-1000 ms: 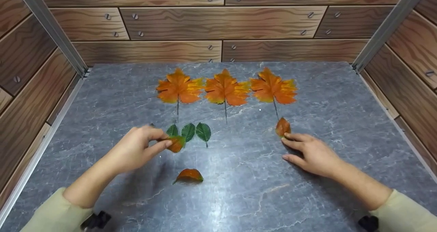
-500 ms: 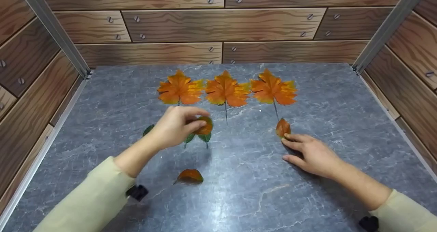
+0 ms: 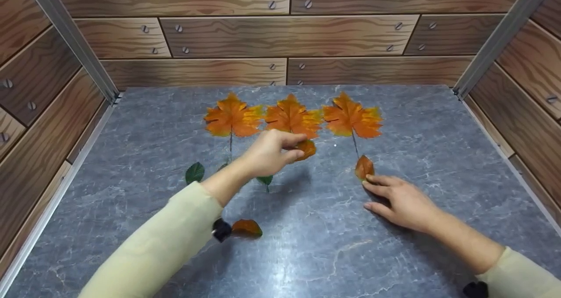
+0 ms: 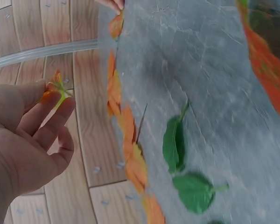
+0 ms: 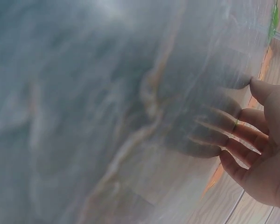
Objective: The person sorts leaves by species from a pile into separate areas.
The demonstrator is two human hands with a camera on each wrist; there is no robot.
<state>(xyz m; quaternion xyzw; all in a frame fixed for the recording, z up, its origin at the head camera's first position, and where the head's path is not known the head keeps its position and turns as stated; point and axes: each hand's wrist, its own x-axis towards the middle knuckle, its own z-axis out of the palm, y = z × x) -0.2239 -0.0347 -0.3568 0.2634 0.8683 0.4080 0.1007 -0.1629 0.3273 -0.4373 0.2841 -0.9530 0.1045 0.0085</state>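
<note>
My left hand (image 3: 274, 153) pinches a small orange leaf (image 3: 307, 150) between thumb and fingers, just below the middle maple leaf (image 3: 291, 114); the left wrist view shows the held leaf's yellow-green base (image 4: 61, 89). The fingertips of my right hand (image 3: 401, 199) rest at the lower end of a small brown-orange leaf (image 3: 364, 168), which lies under the stem of the right maple leaf (image 3: 352, 116). In the right wrist view its fingers (image 5: 252, 137) are spread on the tabletop. A curled orange leaf (image 3: 247, 228) lies nearer me, partly behind the left wrist camera.
A third maple leaf (image 3: 232, 116) lies at the left of the back row. Dark green leaves (image 3: 195, 172) lie below it, some covered by the left forearm. Wood-patterned walls (image 3: 219, 37) and metal posts enclose the grey marbled table (image 3: 315, 263).
My left hand has carried its orange leaf rightward, from over the green leaves to below the middle maple leaf. My right hand stays at its leaf.
</note>
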